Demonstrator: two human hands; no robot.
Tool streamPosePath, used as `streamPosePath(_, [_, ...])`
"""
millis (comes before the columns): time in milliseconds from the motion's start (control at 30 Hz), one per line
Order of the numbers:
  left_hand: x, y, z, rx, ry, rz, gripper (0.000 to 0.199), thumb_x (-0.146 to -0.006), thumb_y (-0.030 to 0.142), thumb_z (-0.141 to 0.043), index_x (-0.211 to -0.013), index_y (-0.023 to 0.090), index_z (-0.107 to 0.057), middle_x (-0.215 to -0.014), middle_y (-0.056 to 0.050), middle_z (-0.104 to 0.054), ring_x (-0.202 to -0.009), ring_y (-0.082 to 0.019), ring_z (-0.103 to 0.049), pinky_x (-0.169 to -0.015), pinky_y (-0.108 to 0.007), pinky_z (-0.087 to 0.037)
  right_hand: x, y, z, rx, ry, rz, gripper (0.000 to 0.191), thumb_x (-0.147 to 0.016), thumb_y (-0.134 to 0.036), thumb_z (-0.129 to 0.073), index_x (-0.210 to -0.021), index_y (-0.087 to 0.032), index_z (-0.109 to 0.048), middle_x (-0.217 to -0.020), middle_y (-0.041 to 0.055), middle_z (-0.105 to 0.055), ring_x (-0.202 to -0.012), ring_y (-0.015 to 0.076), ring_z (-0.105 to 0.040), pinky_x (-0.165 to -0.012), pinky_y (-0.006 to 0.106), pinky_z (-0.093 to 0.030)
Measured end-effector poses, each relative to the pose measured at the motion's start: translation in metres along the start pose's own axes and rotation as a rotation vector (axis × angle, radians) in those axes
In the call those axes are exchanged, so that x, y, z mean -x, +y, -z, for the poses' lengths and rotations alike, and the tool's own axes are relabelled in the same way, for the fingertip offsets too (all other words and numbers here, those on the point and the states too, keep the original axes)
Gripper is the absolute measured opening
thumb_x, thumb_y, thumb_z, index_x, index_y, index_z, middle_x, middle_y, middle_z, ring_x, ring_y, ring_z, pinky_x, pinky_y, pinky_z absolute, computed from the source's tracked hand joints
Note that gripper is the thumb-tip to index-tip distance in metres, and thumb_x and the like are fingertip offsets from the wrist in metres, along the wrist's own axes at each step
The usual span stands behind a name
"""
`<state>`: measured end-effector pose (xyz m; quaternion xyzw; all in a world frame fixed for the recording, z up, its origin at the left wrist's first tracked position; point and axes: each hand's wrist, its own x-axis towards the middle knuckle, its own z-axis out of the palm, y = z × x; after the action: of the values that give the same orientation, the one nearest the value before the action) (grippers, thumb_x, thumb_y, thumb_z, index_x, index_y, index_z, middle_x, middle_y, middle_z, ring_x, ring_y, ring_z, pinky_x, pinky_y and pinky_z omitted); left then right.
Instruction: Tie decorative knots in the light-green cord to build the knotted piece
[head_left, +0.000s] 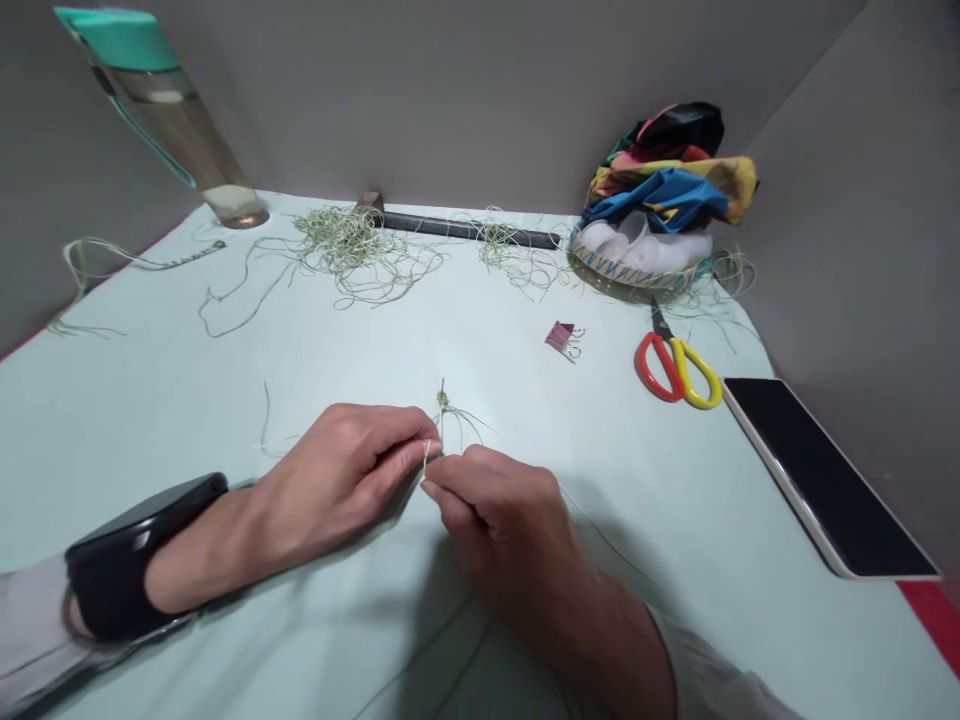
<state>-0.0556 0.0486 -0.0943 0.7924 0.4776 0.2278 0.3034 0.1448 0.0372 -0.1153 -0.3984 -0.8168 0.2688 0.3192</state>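
Green cord (442,400) half hidden btwn L hand (341,480) & R hand (502,530).

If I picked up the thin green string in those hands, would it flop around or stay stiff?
Probably floppy: the thin green string lies in loose curls in the pile behind. It likely weighs almost nothing. The small knot may feel stiffer, since it stands upright.

Hands: two, left hand (337,480) and right hand (502,530).
Knotted cord (442,400): one, between them.
Cord heaps (349,245): two, top of frame.
Rod (469,230): one, top.
Bottle (169,120): one, upper left.
Basket (637,272): one, upper right.
Scissors (671,365): one pair, right.
Binder clip (559,337): one, center.
Phone (825,478): one, right.
Wrist strap (112,560): one, lower left.
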Motion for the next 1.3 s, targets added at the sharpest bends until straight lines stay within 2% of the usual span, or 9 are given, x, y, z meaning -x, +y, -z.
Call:
streamPosePath(367, [-0.005,0.004,0.017,0.350,-0.049,0.183,0.025,-0.101,0.029,-0.053,-0.095,0.020,-0.075,-0.070,0.000,-0.069,-0.060,-0.012,-0.057,-0.052,-0.021,-0.046,0.003,0.003,0.000,-0.004,-0.029,-0.003,0.029,-0.096,-0.012,-0.048,-0.071,-0.022,-0.038,-0.064,-0.0061,-0.039,-0.055,0.0090,-0.038,-0.054,0.026,-0.025])
streamPosePath(467, [-0.010,0.009,0.021,0.559,-0.070,0.343,0.016,-0.093,0.034,-0.070,-0.092,0.019,-0.076,-0.074,-0.001,-0.071,-0.065,-0.011,-0.060,-0.059,-0.019,-0.050,0.003,0.002,0.001,-0.003,-0.046,-0.002,0.028,-0.096,-0.012,-0.048,-0.072,-0.022,-0.038,-0.064,-0.0061,-0.039,-0.056,0.0089,-0.039,-0.054,0.025,-0.024])
streamPosePath(600, [-0.014,0.014,0.018,0.709,-0.055,0.546,0.022,-0.076,0.035,-0.089,-0.084,0.019,-0.076,-0.068,0.003,-0.067,-0.065,-0.008,-0.057,-0.060,-0.015,-0.046,0.004,0.002,0.002,0.008,-0.055,0.009,0.028,-0.096,-0.012,-0.048,-0.072,-0.022,-0.037,-0.064,-0.0058,-0.040,-0.057,0.0095,-0.039,-0.054,0.026,-0.023])
streamPosePath(767, [-0.010,0.011,0.014,0.752,-0.042,0.588,0.020,-0.083,0.036,-0.084,-0.088,0.019,-0.076,-0.069,0.003,-0.067,-0.057,-0.006,-0.046,-0.054,-0.014,-0.035,0.004,0.003,0.002,0.039,-0.064,0.029,0.025,-0.093,-0.009,-0.048,-0.075,-0.023,-0.039,-0.065,-0.0061,-0.041,-0.056,0.0102,-0.034,-0.054,0.027,-0.021])
streamPosePath(933, [-0.004,0.008,0.016,0.638,-0.060,0.544,0.031,-0.092,0.042,-0.072,-0.117,0.024,-0.073,-0.087,-0.001,-0.078,-0.054,-0.008,-0.040,-0.050,-0.021,-0.032,0.003,0.003,0.002,0.086,-0.066,0.048,0.026,-0.092,-0.009,-0.047,-0.072,-0.023,-0.038,-0.064,-0.0061,-0.040,-0.055,0.0100,-0.033,-0.053,0.027,-0.021])
streamPosePath(1033, [0.003,0.010,0.015,0.415,0.014,0.480,0.035,-0.097,0.050,-0.065,-0.124,0.028,-0.072,-0.091,-0.001,-0.081,-0.058,-0.011,-0.044,-0.053,-0.024,-0.035,0.005,0.003,0.001,0.125,-0.064,0.067,0.026,-0.092,-0.008,-0.047,-0.072,-0.022,-0.041,-0.064,-0.0064,-0.042,-0.055,0.0094,-0.036,-0.052,0.027,-0.022])
streamPosePath(1133, [0.011,0.015,0.013,0.255,0.118,0.431,0.031,-0.098,0.052,-0.063,-0.118,0.032,-0.077,-0.087,0.001,-0.081,-0.066,-0.014,-0.054,-0.061,-0.025,-0.040,0.006,0.001,0.002,0.186,-0.054,0.101,0.023,-0.089,-0.006,-0.047,-0.072,-0.022,-0.047,-0.065,-0.0063,-0.044,-0.054,0.0092,-0.039,-0.050,0.027,-0.023])
streamPosePath(1233, [0.017,0.021,0.011,0.336,0.282,0.459,0.021,-0.089,0.045,-0.074,-0.102,0.030,-0.082,-0.085,0.000,-0.081,-0.078,-0.017,-0.062,-0.069,-0.024,-0.044,0.008,-0.002,0.004,0.279,-0.030,0.164,0.024,-0.083,-0.002,-0.046,-0.071,-0.021,-0.052,-0.063,-0.0057,-0.044,-0.052,0.0108,-0.034,-0.047,0.030,-0.020])
streamPosePath(1300, [0.019,0.023,0.009,0.549,0.347,0.501,0.018,-0.085,0.040,-0.079,-0.098,0.028,-0.083,-0.083,-0.001,-0.081,-0.070,-0.014,-0.058,-0.067,-0.024,-0.045,0.009,-0.005,0.006,0.349,-0.006,0.228,0.026,-0.081,0.000,-0.044,-0.072,-0.020,-0.058,-0.062,-0.0048,-0.045,-0.052,0.0126,-0.032,-0.046,0.032,-0.019])
